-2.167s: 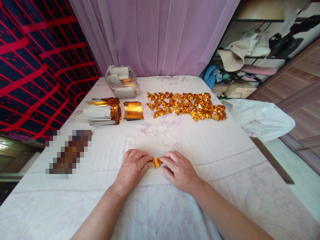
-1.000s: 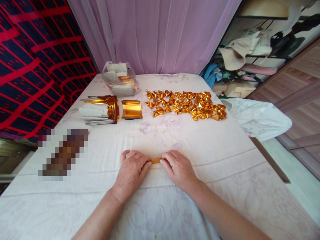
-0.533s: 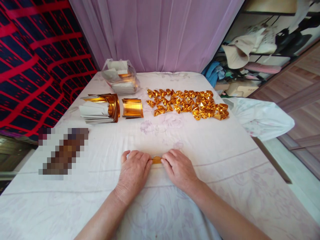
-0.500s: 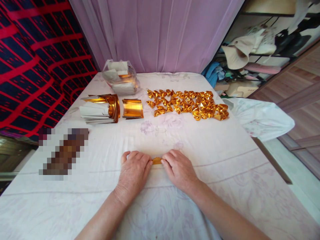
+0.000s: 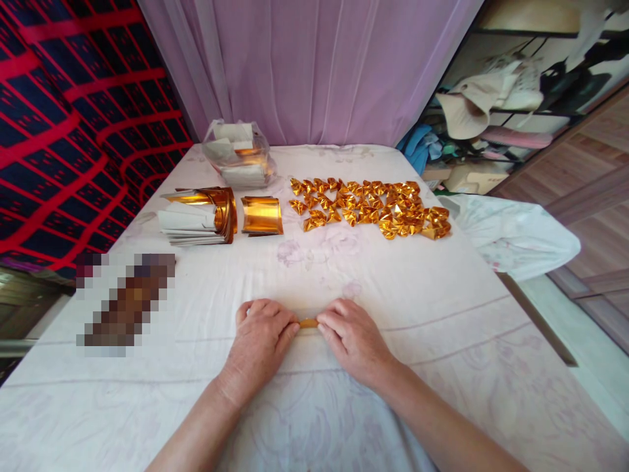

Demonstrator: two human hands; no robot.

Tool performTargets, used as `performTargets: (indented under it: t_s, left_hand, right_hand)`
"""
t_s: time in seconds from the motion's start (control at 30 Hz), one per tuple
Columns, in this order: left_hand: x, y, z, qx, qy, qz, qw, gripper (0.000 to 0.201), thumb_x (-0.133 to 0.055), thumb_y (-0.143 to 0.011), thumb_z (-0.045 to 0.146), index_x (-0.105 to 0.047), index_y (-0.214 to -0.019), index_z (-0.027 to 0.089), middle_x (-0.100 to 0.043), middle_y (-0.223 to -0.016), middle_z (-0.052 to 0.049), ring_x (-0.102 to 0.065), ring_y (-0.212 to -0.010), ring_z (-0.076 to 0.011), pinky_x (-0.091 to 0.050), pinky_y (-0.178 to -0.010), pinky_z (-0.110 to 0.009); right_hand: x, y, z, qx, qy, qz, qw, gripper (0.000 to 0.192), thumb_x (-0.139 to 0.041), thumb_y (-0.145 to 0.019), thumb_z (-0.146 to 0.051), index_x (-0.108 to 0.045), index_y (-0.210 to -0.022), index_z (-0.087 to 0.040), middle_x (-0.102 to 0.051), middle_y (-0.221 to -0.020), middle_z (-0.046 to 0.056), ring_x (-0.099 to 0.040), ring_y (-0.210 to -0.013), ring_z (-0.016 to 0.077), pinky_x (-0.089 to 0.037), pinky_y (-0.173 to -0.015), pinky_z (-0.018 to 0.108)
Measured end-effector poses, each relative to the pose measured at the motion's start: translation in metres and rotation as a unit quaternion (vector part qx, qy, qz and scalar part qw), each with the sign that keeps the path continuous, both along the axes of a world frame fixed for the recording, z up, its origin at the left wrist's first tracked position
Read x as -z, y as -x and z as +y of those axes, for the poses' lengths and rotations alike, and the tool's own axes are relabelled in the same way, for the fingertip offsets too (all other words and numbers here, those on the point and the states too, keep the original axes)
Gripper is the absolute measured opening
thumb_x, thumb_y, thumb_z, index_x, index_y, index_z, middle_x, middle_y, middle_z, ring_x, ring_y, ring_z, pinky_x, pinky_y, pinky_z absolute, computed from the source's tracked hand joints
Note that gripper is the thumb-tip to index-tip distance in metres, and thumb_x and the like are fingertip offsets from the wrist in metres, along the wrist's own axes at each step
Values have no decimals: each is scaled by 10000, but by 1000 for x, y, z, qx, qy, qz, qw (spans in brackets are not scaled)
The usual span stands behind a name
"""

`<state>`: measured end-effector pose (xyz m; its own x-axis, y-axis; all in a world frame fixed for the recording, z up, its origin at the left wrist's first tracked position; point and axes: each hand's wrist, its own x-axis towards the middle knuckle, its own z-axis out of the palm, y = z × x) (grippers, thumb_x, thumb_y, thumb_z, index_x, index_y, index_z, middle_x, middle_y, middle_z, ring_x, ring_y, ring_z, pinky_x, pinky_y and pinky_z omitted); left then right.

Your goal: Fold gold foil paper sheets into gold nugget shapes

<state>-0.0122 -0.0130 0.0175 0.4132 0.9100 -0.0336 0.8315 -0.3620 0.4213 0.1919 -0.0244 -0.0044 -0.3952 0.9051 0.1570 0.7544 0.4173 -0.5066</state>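
Pressing a gold foil piece (image 5: 308, 322), left hand (image 5: 259, 339) and right hand (image 5: 352, 335) curl shut.

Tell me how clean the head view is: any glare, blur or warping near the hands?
Head view: soft, even daylight, sharp around the left hand, right hand and gold foil piece; glare on the foil stack; a pixelated block masks something at left; straight lines bow towards the edges.

My bed (image 5: 442, 341) wears a pale flowered sheet. On it lie a heap of folded gold pieces (image 5: 371, 208), gold paper stacks (image 5: 199, 216), a plastic bag (image 5: 239, 155), and my hands' gold strip (image 5: 308, 322).
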Motion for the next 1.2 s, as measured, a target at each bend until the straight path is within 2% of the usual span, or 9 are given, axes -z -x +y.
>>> performTargets:
  t_s: [0.27, 0.57, 0.77, 0.97, 1.2]
  left_hand:
    - [-3, -3, -1, -13, -14, 8, 1000, 258, -469, -949, 302, -689, -832, 239, -665, -860, -25, -539, -919, -226, -341, -911, -446]
    - [-1, -8, -2, -31, -50, 26, 998, 258, -472, -948, 282, -673, -798, 221, -675, -824, -32, -567, -875, -236, -332, -911, -479]
    - [0, -10, -2, -31, -68, 47, 996, 247, -484, -949, 273, -662, -790, 212, -673, -810, -36, -576, -877, -246, -328, -927, -493]
    - [-1, -14, -7, -40, -93, 70, 992, 250, -484, -944, 271, -668, -790, 200, -662, -800, -58, -580, -878, -265, -335, -938, -510]
    - [0, -15, -8, -63, -116, 93, 987, 266, -516, -930, 332, -659, -760, 185, -651, -789, -81, -579, -850, -285, -350, -911, -516]
  right_hand:
    - [-8, 3, 0, 9, 30, -28, 999, 162, -506, -932, -165, -646, -858, -197, -589, -874, 33, -530, -853, 176, -375, -766, 309]
    - [-10, 9, 7, 45, 15, -93, 995, 129, -554, -931, -215, -633, -830, -206, -648, -821, 26, -578, -806, 187, -342, -695, 312]
    - [-8, 9, 8, 68, 13, -56, 996, 26, -601, -901, -202, -599, -876, -207, -683, -791, 3, -603, -761, 177, -321, -678, 304]
    - [-1, 6, 6, 71, -9, -22, 997, 123, -602, -891, -194, -567, -774, -209, -654, -743, -12, -586, -732, 165, -306, -680, 290]
    - [4, 7, 5, 82, -27, -30, 996, 134, -588, -906, -217, -578, -773, -212, -645, -735, -9, -580, -730, 163, -309, -687, 301]
